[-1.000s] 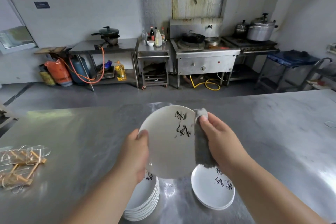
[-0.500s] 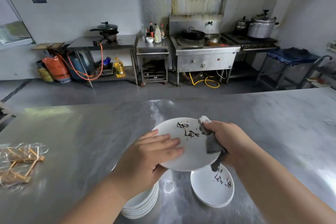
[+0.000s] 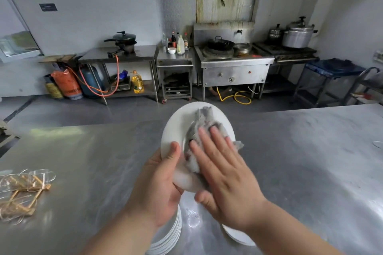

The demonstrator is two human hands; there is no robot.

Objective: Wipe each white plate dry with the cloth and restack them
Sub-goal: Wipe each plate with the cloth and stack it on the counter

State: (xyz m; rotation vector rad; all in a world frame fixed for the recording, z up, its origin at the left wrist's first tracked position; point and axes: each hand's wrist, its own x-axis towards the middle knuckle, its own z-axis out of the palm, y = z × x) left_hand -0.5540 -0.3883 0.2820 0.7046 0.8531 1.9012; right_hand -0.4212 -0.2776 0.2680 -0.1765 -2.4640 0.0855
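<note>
Plate (image 3: 176, 126) now tilted up; right hand (image 3: 223, 176) flat, fingers spread, pressing cloth (image 3: 200, 126); left hand (image 3: 159, 188) grips rim.

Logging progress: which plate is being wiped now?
The plate held in the left hand, right hand pressing the cloth on it; other plates lie on the table.

No text could be read. A small dark wall sign (image 3: 48, 7) was seen in the upper left of the frame, its lettering too small to be made out; labels on the sauce bottles (image 3: 180, 44) and the oil bottle (image 3: 137, 84) were blurred.
</note>
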